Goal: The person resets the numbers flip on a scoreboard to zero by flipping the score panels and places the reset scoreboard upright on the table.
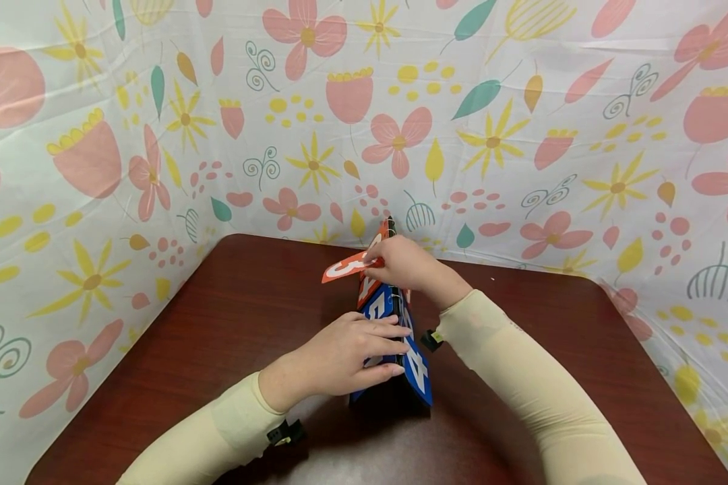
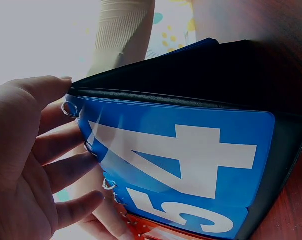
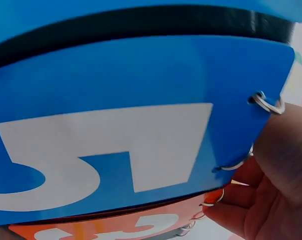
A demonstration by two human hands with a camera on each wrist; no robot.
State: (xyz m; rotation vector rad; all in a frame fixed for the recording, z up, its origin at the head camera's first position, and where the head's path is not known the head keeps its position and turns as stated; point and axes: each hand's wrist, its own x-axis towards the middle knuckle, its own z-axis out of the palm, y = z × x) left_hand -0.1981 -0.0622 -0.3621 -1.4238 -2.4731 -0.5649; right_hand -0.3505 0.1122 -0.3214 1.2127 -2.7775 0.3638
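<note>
A tabletop flip scoreboard stands tent-shaped on the table, with blue number cards [image 1: 421, 367] at its near end and orange ones at the far end, all hung on metal rings. My left hand [image 1: 354, 350] rests across the spine over the blue cards, fingers spread and fairly straight. The left wrist view shows its thumb at the spine's near corner, beside the blue 4 card [image 2: 201, 160]. Farther along, my right hand [image 1: 409, 269] pinches an orange card [image 1: 342, 268] marked 3, lifted out to the left. In the right wrist view a blue 5 card [image 3: 156, 145] hides most of that hand's fingers.
The scoreboard stands on a dark red-brown table [image 1: 249, 296] with rounded corners. Behind and around it hangs a white flowered cloth [image 1: 364, 148], close to the table's back edge. Small black clips [image 1: 285, 431] sit at both wrists.
</note>
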